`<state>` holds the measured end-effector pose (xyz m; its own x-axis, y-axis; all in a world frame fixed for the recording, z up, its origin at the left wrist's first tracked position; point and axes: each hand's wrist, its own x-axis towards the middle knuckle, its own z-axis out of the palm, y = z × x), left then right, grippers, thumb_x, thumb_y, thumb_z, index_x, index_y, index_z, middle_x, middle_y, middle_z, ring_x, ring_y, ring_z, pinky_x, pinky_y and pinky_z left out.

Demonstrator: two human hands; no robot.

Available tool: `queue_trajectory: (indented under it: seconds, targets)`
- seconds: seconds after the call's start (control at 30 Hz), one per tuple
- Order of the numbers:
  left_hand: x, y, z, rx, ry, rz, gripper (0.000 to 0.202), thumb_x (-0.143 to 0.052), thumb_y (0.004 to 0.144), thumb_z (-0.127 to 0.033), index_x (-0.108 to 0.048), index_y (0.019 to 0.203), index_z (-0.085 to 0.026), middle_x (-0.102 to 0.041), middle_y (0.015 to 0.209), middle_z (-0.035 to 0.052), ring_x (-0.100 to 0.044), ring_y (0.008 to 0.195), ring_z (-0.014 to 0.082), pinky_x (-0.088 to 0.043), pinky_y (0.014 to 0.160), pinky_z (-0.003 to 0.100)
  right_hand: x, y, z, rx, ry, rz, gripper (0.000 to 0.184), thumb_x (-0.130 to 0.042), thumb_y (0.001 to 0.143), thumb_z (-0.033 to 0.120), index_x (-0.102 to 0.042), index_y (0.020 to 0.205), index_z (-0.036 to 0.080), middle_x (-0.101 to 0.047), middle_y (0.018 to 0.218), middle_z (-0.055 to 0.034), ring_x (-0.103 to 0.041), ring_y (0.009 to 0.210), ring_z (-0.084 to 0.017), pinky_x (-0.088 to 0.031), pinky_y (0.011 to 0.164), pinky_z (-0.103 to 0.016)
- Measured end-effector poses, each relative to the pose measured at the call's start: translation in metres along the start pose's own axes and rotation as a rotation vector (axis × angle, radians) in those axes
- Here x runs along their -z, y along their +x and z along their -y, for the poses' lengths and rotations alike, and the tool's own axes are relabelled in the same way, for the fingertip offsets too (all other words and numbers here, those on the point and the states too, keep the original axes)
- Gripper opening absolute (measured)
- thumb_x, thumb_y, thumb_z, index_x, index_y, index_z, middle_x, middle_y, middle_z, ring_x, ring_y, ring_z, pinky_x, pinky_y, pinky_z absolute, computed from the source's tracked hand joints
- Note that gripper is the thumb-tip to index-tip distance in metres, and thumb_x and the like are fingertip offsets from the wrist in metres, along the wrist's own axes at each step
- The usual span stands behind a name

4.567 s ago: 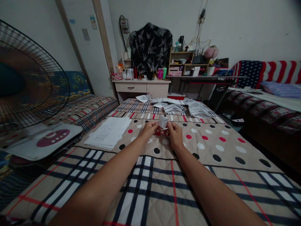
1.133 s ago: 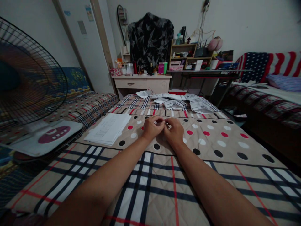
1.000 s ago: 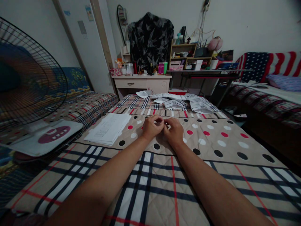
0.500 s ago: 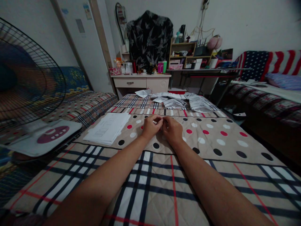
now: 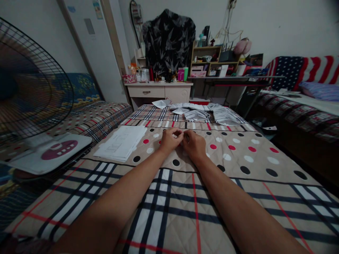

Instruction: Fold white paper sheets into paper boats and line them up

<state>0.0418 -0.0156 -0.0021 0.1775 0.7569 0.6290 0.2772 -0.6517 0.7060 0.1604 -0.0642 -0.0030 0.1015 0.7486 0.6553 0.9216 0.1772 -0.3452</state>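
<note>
Though raised earlier, left hand (image 5: 171, 139) and right hand (image 5: 194, 144) now press the quilt (image 5: 238, 155), grips curled closed.

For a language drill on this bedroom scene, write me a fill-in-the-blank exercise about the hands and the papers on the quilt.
1. The left hand and the right hand meet on the ____ band of the quilt, not the plaid one.
2. The flat stack of white sheets lies to the ____ of the left hand.
3. The pile of folded papers lies ____ from the person than both hands.
Missing words: dotted; left; farther.
</note>
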Motion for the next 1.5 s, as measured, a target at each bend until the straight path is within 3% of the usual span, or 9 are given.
queue_trajectory:
  seconds: [0.43, 0.53, 0.67, 0.73, 0.9, 1.07, 1.3, 1.4, 1.5]
  targets:
    - [0.001, 0.001, 0.004, -0.055, 0.050, -0.017, 0.003, -0.063, 0.073, -0.015, -0.066, 0.071, -0.016, -0.070, 0.071, 0.0024, -0.062, 0.063, 0.0126, -0.049, 0.061, 0.023, 0.000, 0.001, -0.003, -0.055, 0.107, -0.022, 0.020, -0.051, 0.082, 0.023, -0.069, 0.089, 0.019, -0.074, 0.081, -0.0071, -0.065, 0.070, -0.021, -0.038, 0.063, -0.028]
    - [0.005, 0.003, 0.013, -0.073, 0.144, -0.056, 0.003, -0.062, 0.072, -0.014, -0.064, 0.071, -0.016, -0.069, 0.070, 0.0013, -0.061, 0.061, 0.0117, -0.048, 0.059, 0.021, -0.001, 0.003, -0.013, -0.143, 0.211, -0.065, 0.018, -0.052, 0.076, 0.021, -0.069, 0.083, 0.019, -0.072, 0.075, -0.0056, -0.064, 0.068, -0.020, -0.042, 0.065, -0.028]
    - [0.014, 0.007, 0.029, -0.049, 0.231, -0.079, 0.005, -0.061, 0.070, -0.011, -0.062, 0.067, -0.015, -0.065, 0.063, -0.0001, -0.059, 0.058, 0.0114, -0.047, 0.058, 0.022, -0.003, 0.007, -0.035, -0.367, 0.402, -0.125, 0.017, -0.052, 0.069, 0.019, -0.068, 0.074, 0.017, -0.069, 0.069, -0.0052, -0.063, 0.065, -0.020, -0.046, 0.064, -0.029]
    - [0.017, 0.008, 0.035, -0.051, 0.256, -0.069, 0.006, -0.060, 0.071, -0.011, -0.062, 0.067, -0.015, -0.064, 0.062, -0.0002, -0.057, 0.056, 0.0116, -0.046, 0.058, 0.022, -0.006, 0.008, -0.044, -0.383, 0.439, -0.108, 0.020, -0.050, 0.068, 0.019, -0.069, 0.077, 0.016, -0.069, 0.069, -0.0050, -0.063, 0.063, -0.020, -0.046, 0.061, -0.029]
    - [0.018, 0.007, 0.030, -0.122, 0.336, 0.019, 0.010, -0.058, 0.077, -0.012, -0.066, 0.079, -0.016, -0.068, 0.075, 0.0033, -0.061, 0.069, 0.0148, -0.049, 0.069, 0.026, -0.010, 0.008, -0.047, -0.324, 0.469, -0.063, 0.025, -0.047, 0.068, 0.018, -0.070, 0.080, 0.018, -0.072, 0.075, -0.0045, -0.064, 0.070, -0.020, -0.047, 0.065, -0.029]
    - [0.022, -0.001, 0.018, -0.266, 0.573, 0.223, 0.031, -0.050, 0.082, -0.008, -0.069, 0.104, -0.021, -0.069, 0.103, 0.0059, -0.065, 0.093, 0.0191, -0.051, 0.084, 0.031, -0.003, 0.006, -0.041, -0.244, 0.375, -0.009, 0.028, -0.046, 0.069, 0.017, -0.072, 0.079, 0.018, -0.070, 0.070, -0.0039, -0.062, 0.066, -0.019, -0.044, 0.064, -0.029]
    - [0.031, -0.007, 0.008, -0.315, 0.776, 0.342, 0.026, -0.056, 0.079, -0.012, -0.070, 0.097, -0.024, -0.065, 0.109, 0.0048, -0.064, 0.091, 0.0220, -0.053, 0.072, 0.034, 0.016, 0.007, -0.039, -0.263, 0.078, 0.116, 0.025, -0.051, 0.071, 0.022, -0.076, 0.076, 0.022, -0.072, 0.072, -0.0042, -0.063, 0.070, -0.022, -0.035, 0.057, -0.029]
    - [0.032, -0.008, 0.007, -0.355, 0.759, 0.389, 0.023, -0.057, 0.081, -0.016, -0.071, 0.097, -0.025, -0.063, 0.114, 0.0041, -0.063, 0.096, 0.0227, -0.053, 0.073, 0.035, 0.020, 0.007, -0.041, -0.249, 0.016, 0.238, 0.024, -0.056, 0.069, 0.020, -0.076, 0.080, 0.026, -0.074, 0.079, -0.0021, -0.064, 0.076, -0.022, -0.036, 0.059, -0.028]
    - [0.031, -0.008, 0.007, -0.374, 0.729, 0.395, 0.024, -0.060, 0.082, -0.020, -0.071, 0.104, -0.026, -0.061, 0.122, 0.0045, -0.062, 0.101, 0.0225, -0.054, 0.080, 0.036, 0.020, 0.005, -0.041, -0.142, 0.020, 0.293, 0.024, -0.060, 0.070, 0.019, -0.075, 0.085, 0.027, -0.074, 0.093, -0.0011, -0.065, 0.084, -0.021, -0.040, 0.065, -0.028]
